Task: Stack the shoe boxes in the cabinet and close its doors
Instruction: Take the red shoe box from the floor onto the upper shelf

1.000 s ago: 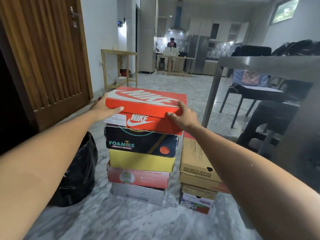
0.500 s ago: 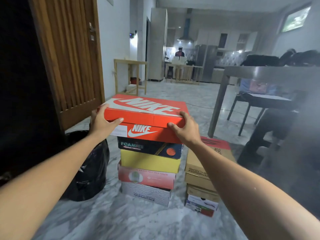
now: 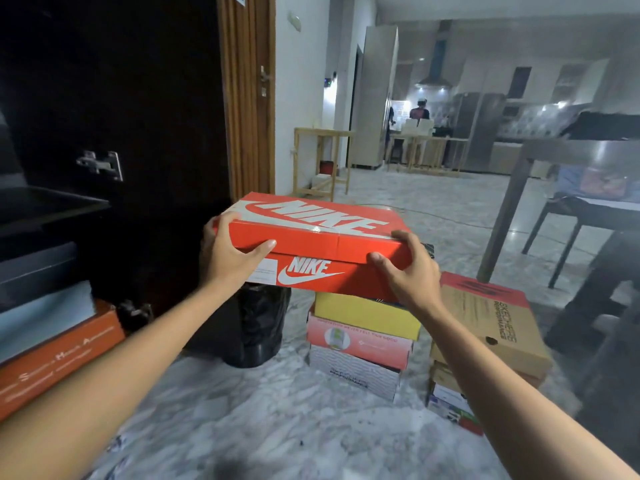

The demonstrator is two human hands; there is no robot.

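head view: black bin point(image 3: 258, 323) beside yellow box point(image 3: 360, 315), below nike box point(image 3: 318, 244).

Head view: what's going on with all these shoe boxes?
A person grips the orange Nike shoe box by its two ends, left hand and right hand, holding it above the stack of boxes on the marble floor. A second pile, topped by a brown Skechers box, stands beside it. The open cabinet at left already holds a few boxes.

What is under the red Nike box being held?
Under the red Nike box, held by the left hand and right hand, sit a yellow box, pink box and grey box. Any box directly beneath is mostly hidden.
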